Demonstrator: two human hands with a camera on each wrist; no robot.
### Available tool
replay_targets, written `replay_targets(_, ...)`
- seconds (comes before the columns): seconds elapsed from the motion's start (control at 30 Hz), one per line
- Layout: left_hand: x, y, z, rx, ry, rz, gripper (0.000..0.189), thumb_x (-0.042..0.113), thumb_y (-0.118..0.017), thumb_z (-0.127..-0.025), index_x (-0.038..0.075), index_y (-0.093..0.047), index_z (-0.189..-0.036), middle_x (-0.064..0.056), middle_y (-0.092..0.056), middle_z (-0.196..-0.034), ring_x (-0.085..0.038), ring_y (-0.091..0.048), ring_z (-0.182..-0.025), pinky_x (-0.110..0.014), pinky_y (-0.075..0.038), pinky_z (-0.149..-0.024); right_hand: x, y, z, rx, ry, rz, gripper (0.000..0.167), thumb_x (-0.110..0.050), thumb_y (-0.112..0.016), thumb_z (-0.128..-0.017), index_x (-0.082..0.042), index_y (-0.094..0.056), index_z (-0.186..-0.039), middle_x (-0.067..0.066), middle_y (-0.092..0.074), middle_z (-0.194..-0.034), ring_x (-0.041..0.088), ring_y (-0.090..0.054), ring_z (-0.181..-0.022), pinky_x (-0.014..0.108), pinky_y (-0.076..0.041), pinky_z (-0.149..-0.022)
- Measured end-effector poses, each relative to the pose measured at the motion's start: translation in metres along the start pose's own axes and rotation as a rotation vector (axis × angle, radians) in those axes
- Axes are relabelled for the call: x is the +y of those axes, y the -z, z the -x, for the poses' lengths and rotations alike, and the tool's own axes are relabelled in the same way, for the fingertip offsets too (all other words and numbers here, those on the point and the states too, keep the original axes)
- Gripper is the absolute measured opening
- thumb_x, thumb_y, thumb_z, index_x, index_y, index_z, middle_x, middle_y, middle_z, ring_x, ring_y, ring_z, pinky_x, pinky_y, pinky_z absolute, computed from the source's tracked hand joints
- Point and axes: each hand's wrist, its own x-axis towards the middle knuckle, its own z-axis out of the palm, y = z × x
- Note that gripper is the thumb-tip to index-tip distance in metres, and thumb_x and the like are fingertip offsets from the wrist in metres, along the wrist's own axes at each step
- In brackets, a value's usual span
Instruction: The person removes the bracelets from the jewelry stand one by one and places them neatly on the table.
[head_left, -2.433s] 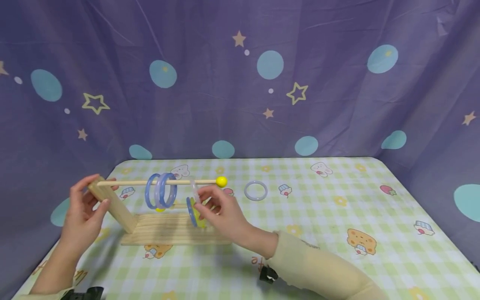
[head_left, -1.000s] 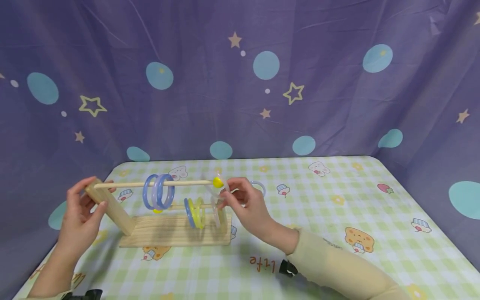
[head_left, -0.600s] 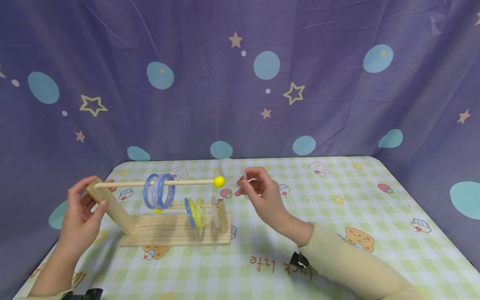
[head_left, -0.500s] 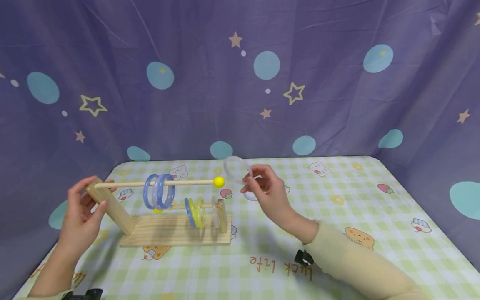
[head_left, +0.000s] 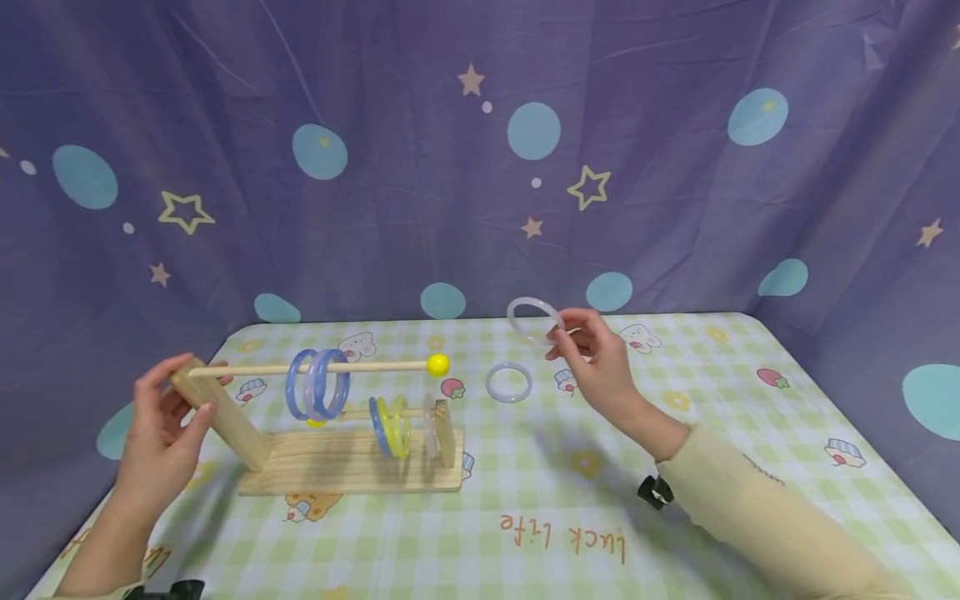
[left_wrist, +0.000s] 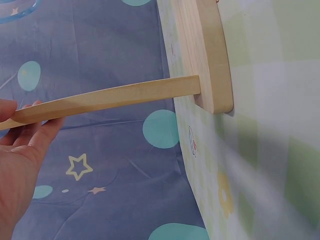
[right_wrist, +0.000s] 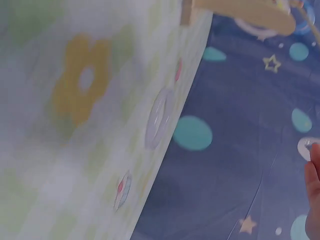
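My left hand [head_left: 161, 429] grips the top of the tall upright of a wooden bracelet stand [head_left: 345, 471], thumb on one side and fingers behind. Between thumb and fingertips, my right hand [head_left: 596, 358] pinches a translucent pale pink bangle [head_left: 531, 302] in the air, right of the stand. Blue and lilac bangles [head_left: 321, 383] hang on the long upper rod [head_left: 390, 366], which ends in a yellow ball [head_left: 438, 365]. On the lower rod hang a blue bangle [head_left: 380, 427], yellow bangles [head_left: 399, 427] and a pale pink bangle [head_left: 431, 427]. A lilac bangle [head_left: 509, 382] lies flat on the table.
A green-and-white checked cloth [head_left: 555, 467] with cartoon prints covers the table. Behind it hangs a purple curtain [head_left: 390, 208] with stars and teal spots. The stand's short upright [head_left: 445, 433] is at its right end.
My right hand has drawn the pale pink bangle off the upper rod, past its yellow ball, and carried it right and upward. My left hand still holds the upright.
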Motion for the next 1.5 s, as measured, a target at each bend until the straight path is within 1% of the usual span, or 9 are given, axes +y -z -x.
replay_targets(0.13,0.0,0.0,0.0,0.006,0.004,0.019,0.067,-0.027,-0.034,-0.09,0.001,-0.02,-0.149,-0.002,-0.053,-0.134,-0.008,-0.052,-0.118,-0.011,-0.043,-0.089,0.009,0.012,-0.002,-0.013,0.033,0.078,0.019,0.015,-0.058,-0.089,0.011,-0.058,-0.108,0.018,-0.066,-0.085,0.024,-0.065,-0.059,0.02,-0.054,-0.063)
replay_targets(0.2,0.001,-0.001,0.001,0.009,0.007,0.001,0.066,-0.027,-0.034,-0.09,0.001,-0.02,-0.149,-0.001,-0.053,-0.134,-0.008,-0.052,-0.117,-0.011,-0.043,-0.089,0.006,0.015,-0.003,-0.025,0.042,0.108,0.019,0.018,-0.057,-0.088,0.012,-0.058,-0.107,0.019,-0.066,-0.084,0.026,-0.063,-0.057,0.02,-0.054,-0.061)
replay_targets(0.37,0.001,-0.001,0.0,0.014,0.004,0.001,0.066,-0.027,-0.034,-0.09,-0.001,-0.02,-0.148,-0.001,-0.054,-0.134,-0.008,-0.053,-0.117,-0.011,-0.042,-0.089,0.013,0.022,-0.005,-0.056,0.073,0.155,0.02,0.018,-0.059,-0.087,0.01,-0.06,-0.105,0.018,-0.065,-0.08,0.022,-0.06,-0.053,0.018,-0.05,-0.056)
replay_targets(0.43,0.0,0.0,0.0,0.013,-0.002,0.012,0.066,-0.027,-0.034,-0.089,-0.001,-0.02,-0.148,-0.002,-0.054,-0.134,-0.008,-0.053,-0.117,-0.011,-0.042,-0.09,0.022,0.025,-0.004,-0.066,0.087,0.177,0.02,0.014,-0.061,-0.088,0.006,-0.062,-0.106,0.015,-0.066,-0.081,0.018,-0.059,-0.053,0.017,-0.049,-0.055)
replay_targets(0.53,-0.001,0.0,0.0,0.005,-0.015,0.008,0.065,-0.027,-0.034,-0.089,-0.002,-0.02,-0.148,-0.002,-0.053,-0.135,-0.008,-0.053,-0.117,-0.011,-0.043,-0.09,0.027,0.029,-0.005,-0.084,0.083,0.232,0.019,0.012,-0.062,-0.089,0.005,-0.062,-0.106,0.012,-0.066,-0.081,0.017,-0.058,-0.052,0.016,-0.047,-0.052)
replay_targets(0.77,-0.001,0.001,0.001,0.001,-0.005,-0.062,0.066,-0.027,-0.035,-0.09,-0.001,-0.019,-0.148,0.0,-0.053,-0.134,-0.008,-0.052,-0.118,-0.01,-0.043,-0.089,0.043,0.037,-0.008,-0.177,-0.017,0.336,0.017,0.007,-0.06,-0.092,0.004,-0.06,-0.109,0.011,-0.066,-0.082,0.014,-0.057,-0.053,0.021,-0.047,-0.05)
replay_targets(0.93,0.0,0.001,0.001,-0.002,-0.005,-0.089,0.067,-0.027,-0.036,-0.089,0.0,-0.019,-0.149,0.001,-0.053,-0.134,-0.007,-0.051,-0.118,-0.01,-0.043,-0.089,0.056,0.043,-0.009,-0.308,-0.137,0.391,0.016,0.0,-0.059,-0.095,-0.001,-0.06,-0.111,0.007,-0.066,-0.082,0.011,-0.055,-0.053,0.026,-0.047,-0.048)
replay_targets(1.17,0.002,0.0,0.002,0.01,0.024,-0.111,0.068,-0.026,-0.037,-0.09,0.001,-0.019,-0.149,0.005,-0.054,-0.133,-0.006,-0.051,-0.118,-0.01,-0.043,-0.088,0.071,0.048,-0.01,-0.485,-0.298,0.398,0.013,-0.005,-0.058,-0.097,-0.005,-0.06,-0.11,0.007,-0.065,-0.082,0.013,-0.055,-0.055,0.029,-0.048,-0.05)
replay_targets(1.5,0.0,0.001,0.001,-0.002,-0.011,-0.066,0.066,-0.027,-0.036,-0.09,-0.001,-0.019,-0.148,0.001,-0.053,-0.135,-0.007,-0.051,-0.119,-0.01,-0.043,-0.089,0.093,0.05,-0.011,-0.616,-0.351,0.417,0.015,-0.002,-0.055,-0.098,-0.001,-0.058,-0.113,0.013,-0.066,-0.083,0.013,-0.054,-0.053,0.03,-0.048,-0.053)
